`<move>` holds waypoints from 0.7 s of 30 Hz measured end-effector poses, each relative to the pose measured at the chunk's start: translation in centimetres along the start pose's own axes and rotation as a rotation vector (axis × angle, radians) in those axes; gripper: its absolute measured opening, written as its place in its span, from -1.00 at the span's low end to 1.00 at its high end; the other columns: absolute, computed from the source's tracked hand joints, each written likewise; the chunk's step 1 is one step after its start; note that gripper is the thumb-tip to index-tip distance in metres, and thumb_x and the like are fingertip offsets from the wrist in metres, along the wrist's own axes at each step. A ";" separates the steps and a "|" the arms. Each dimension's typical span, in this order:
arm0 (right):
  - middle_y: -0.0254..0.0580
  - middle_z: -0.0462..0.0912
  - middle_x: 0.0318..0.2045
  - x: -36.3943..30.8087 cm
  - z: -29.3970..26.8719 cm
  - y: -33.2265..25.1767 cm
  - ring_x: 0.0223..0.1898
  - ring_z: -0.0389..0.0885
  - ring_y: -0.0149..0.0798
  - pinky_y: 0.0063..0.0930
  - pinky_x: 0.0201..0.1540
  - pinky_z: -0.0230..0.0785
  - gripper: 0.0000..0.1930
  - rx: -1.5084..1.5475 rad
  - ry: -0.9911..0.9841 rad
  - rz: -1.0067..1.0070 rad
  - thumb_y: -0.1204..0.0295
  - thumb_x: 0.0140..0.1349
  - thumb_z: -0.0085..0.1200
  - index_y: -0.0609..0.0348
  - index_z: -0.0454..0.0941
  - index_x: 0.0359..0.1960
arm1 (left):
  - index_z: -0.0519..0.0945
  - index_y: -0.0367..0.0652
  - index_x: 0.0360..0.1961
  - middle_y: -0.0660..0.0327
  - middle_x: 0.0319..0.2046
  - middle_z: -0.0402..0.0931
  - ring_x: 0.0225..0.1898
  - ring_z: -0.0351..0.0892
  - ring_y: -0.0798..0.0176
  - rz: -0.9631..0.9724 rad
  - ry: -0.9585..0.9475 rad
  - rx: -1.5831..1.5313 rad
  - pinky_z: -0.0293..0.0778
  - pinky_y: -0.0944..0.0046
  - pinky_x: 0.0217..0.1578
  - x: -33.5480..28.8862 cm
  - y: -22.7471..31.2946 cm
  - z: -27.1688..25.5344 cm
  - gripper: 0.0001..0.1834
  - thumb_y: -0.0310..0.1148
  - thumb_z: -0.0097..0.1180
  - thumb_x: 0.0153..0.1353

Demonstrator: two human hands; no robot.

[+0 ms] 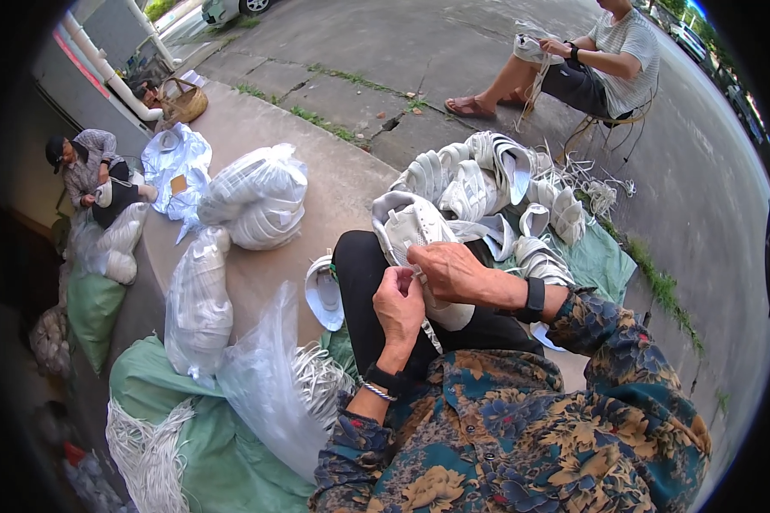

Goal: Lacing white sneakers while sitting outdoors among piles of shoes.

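Across my lap lies a white shoe upper (409, 224), its opening and eyelet side turned toward my hands. My left hand (399, 309) is closed in a pinch on a thin white shoelace (431, 335), whose loose end hangs down toward my shirt. Just above and to the right, my right hand (453, 272) is closed too, its fingertips at the upper's edge by the lace. What exactly those fingertips grip is partly hidden by the hand. The two hands nearly touch.
Many white shoe uppers (466, 188) are heaped ahead on a green sack (595, 256), beside tangled laces (603, 195). Left stand filled clear bags (261, 197) and lace bundles (150, 453) on green cloth (239, 445). Two people sit working, one far right (620, 60), one far left (94, 167).
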State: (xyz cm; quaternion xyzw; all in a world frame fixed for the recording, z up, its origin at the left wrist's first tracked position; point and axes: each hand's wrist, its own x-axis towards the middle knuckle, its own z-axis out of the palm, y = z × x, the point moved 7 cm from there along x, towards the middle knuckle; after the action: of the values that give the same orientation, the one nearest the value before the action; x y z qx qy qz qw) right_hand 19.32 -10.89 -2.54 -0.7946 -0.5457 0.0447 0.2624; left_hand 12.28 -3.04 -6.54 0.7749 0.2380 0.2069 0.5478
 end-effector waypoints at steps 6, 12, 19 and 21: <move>-0.01 0.54 -0.55 -1.0 -1.2 2.7 -0.44 0.55 0.02 -0.17 -0.42 0.37 -0.76 0.093 0.030 0.139 0.51 -0.04 0.01 0.20 0.40 -0.27 | 0.44 -0.22 -0.44 -0.02 -0.50 0.51 -0.41 0.52 -0.11 0.260 -0.009 0.456 0.40 0.03 -0.41 0.3 3.2 0.9 -0.92 -0.48 0.04 0.02; -0.11 0.53 -0.52 -3.0 -3.5 5.3 -0.37 0.56 -0.09 -0.30 -0.34 0.38 -0.77 0.110 0.197 0.072 0.53 -0.07 -0.01 0.21 0.45 -0.29 | 0.38 -0.24 -0.44 -0.04 -0.51 0.47 -0.43 0.49 -0.15 0.405 -0.109 0.590 0.37 0.01 -0.44 0.0 3.6 0.3 -0.93 -0.50 -0.01 0.04; 0.10 0.55 -0.47 -6.9 -1.0 8.9 -0.36 0.52 0.14 -0.09 -0.32 0.33 -0.62 0.173 -0.058 0.368 0.53 -0.07 -0.07 0.20 0.39 -0.11 | 0.38 -0.24 -0.47 -0.08 -0.52 0.49 -0.39 0.49 -0.19 -0.109 0.103 1.137 0.32 -0.11 -0.37 -3.1 -6.3 -19.7 -0.93 -0.51 0.01 0.01; 0.13 0.55 -0.47 -7.3 -0.1 9.1 -0.34 0.51 0.17 -0.04 -0.31 0.32 -0.53 0.183 -0.074 0.385 0.50 -0.09 -0.06 0.16 0.32 -0.02 | 0.43 -0.24 -0.41 -0.09 -0.43 0.49 -0.34 0.47 -0.19 -0.400 0.153 1.254 0.33 -0.10 -0.33 -5.4 -9.4 -25.6 -0.91 -0.47 -0.03 0.03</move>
State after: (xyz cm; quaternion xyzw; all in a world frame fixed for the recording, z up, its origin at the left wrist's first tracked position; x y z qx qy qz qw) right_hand 24.07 -19.83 -8.29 -0.8547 -0.3869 0.1726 0.2999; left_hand -8.22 15.64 -7.69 0.8709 0.4909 -0.0225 0.0022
